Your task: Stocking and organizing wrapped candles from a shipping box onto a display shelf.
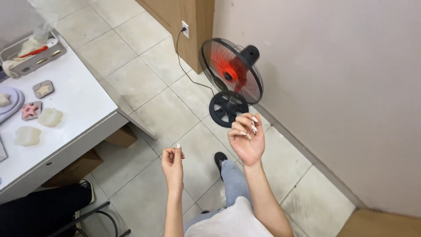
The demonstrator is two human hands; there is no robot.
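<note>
Near wall | fan (pixel 231 70) upright, faces left | right hand (pixel 247 137) nearest

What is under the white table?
Under the white table sit brown cardboard boxes, and a dark-clothed leg with a shoe. The tabletop hides everything further in.

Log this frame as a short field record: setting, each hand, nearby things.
setting: tiled floor beside a white table, seen from above
left hand: raised over the floor, fingers curled, holding nothing
right hand: palm up, fingers curled, empty
nearest thing: red-bladed floor fan on a black base, cord running to a wall outlet
on table: star-shaped moulds, pale lumps, a grey tray
under table: cardboard boxes
</note>
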